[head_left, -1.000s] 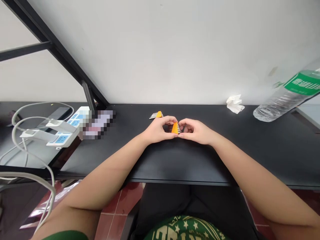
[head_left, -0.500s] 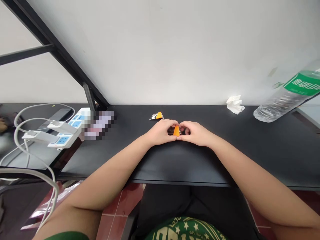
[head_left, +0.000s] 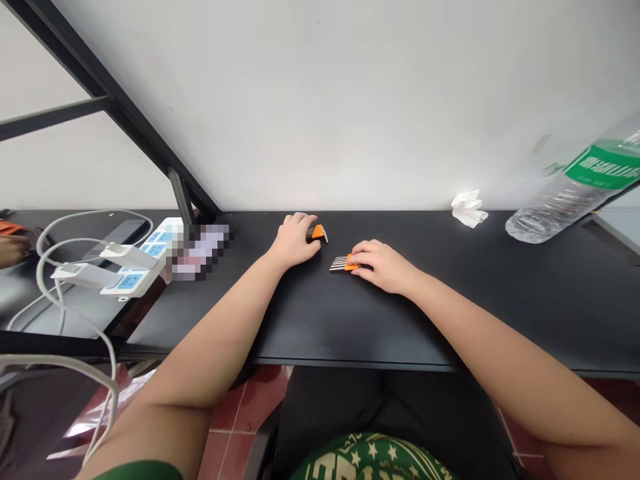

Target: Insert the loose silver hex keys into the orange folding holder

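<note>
Two small sets of metal keys in orange holders lie on the black table (head_left: 450, 320). My left hand (head_left: 294, 240) rests with curled fingers on the far set (head_left: 318, 233), near the wall, covering its left end. My right hand (head_left: 380, 265) lies over the near set (head_left: 342, 264), fingertips pinching its orange holder while the silver prongs stick out to the left. The two hands are a short way apart.
A crumpled white tissue (head_left: 469, 208) and a lying plastic bottle with a green label (head_left: 575, 193) are at the back right. A white power strip with plugs and cables (head_left: 125, 263) sits at the left beside a black frame strut (head_left: 181, 197).
Both hands held one orange set together at the table's middle. Now they have parted: the left hand moved back-left onto the far set, and the right hand keeps the near set down on the table.
</note>
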`<state>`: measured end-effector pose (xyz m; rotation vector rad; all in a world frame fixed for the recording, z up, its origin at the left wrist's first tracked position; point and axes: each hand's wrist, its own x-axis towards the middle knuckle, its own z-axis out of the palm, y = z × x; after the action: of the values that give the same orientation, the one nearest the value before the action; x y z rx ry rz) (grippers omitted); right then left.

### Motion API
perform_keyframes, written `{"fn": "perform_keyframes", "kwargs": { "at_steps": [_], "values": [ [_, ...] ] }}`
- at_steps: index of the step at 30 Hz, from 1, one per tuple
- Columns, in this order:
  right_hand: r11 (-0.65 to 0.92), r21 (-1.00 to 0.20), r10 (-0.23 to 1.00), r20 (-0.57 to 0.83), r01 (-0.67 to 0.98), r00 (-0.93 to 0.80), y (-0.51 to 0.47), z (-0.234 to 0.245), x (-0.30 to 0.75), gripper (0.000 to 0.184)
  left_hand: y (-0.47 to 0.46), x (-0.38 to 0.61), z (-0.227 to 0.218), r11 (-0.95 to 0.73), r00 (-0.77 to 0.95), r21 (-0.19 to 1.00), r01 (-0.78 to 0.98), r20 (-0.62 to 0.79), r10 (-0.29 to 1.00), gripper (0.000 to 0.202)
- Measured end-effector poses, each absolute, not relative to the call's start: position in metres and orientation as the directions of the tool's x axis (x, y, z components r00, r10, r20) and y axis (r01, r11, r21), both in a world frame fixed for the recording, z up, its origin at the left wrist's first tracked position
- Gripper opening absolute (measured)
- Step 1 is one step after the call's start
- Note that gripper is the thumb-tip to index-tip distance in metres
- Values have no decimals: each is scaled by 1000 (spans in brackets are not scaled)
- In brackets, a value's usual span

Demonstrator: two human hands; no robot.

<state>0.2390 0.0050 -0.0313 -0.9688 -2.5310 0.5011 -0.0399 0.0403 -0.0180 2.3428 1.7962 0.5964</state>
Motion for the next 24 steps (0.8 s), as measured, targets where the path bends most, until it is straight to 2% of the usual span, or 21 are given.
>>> {"fn": "perform_keyframes", "kwargs": {
  "at_steps": [2, 4, 8, 11, 12, 14, 16, 18, 20, 24],
  "values": [
    [684, -407, 718, 228, 605, -658, 13, -35, 240, 23, 50, -44, -24, -191, 160, 318, 929, 123, 980, 69],
    [634, -380, 769, 216, 673, -602, 23, -37, 243, 26, 57, -44, -27, -140, 125, 329, 934, 64, 990, 65],
    [498, -354, 867, 202, 792, -455, 41, -41, 249, 32, 62, -42, -26, -93, 77, 397, 913, 56, 995, 48],
    [474, -354, 875, 287, 806, -389, 42, -39, 249, 39, 57, -40, -25, -121, 87, 514, 849, 91, 992, 46],
    [489, -387, 866, 325, 782, -380, 40, -38, 247, 39, 53, -38, -25, -151, 111, 570, 808, 104, 988, 48],
    [500, -534, 865, 343, 682, -365, 32, -34, 242, 34, 43, -32, -24, -228, 189, 676, 700, 132, 973, 52],
    [407, -749, 900, 232, 523, -368, 25, -31, 235, 33, 31, -21, -21, -313, 283, 720, 619, 168, 944, 52],
    [225, -904, 904, 54, 363, -424, 18, -28, 228, 35, 19, -10, -17, -380, 353, 731, 566, 201, 914, 51],
    [78, -970, 860, -51, 229, -508, 14, -27, 224, 32, 11, -2, -13, -427, 379, 715, 554, 241, 894, 51],
    [-81, -994, 820, -105, 68, -562, 12, -25, 223, 38, 9, 0, -9, -451, 412, 699, 555, 240, 879, 49]
  ]
}}
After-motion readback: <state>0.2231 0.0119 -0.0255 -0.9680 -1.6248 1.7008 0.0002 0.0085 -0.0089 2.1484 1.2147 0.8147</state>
